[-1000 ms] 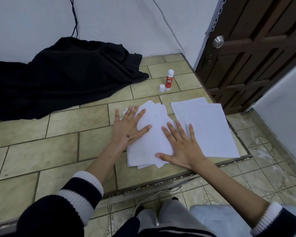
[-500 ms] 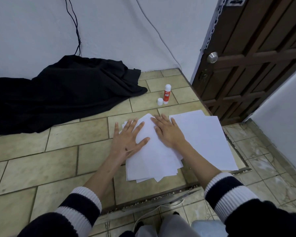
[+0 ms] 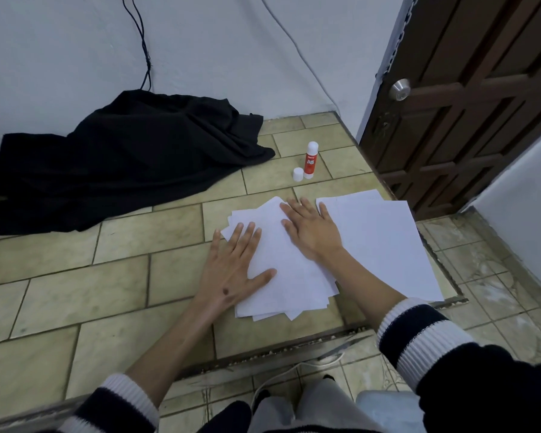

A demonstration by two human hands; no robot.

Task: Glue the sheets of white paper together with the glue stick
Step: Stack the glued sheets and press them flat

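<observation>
On the tiled ledge (image 3: pixel 113 276), a black cloth (image 3: pixel 122 157) fills the upper left; the uncapped glue stick (image 3: pixel 311 160) and its cap (image 3: pixel 298 174) stand above centre; left hand (image 3: pixel 231 270) and right hand (image 3: pixel 313 229) press flat-fingered on the paper stack (image 3: pixel 288 276).

The left hand (image 3: pixel 231 270) and right hand (image 3: pixel 310 229) covered parts of the fanned paper stack (image 3: pixel 281 276); the number of sheets could not be counted. Print on the glue stick (image 3: pixel 311 160) label was too small to read. The black cloth (image 3: pixel 122 157) ran off the left edge and hid the floor beneath. The door (image 3: pixel 469 98) was cut off at the top and right edges.
</observation>
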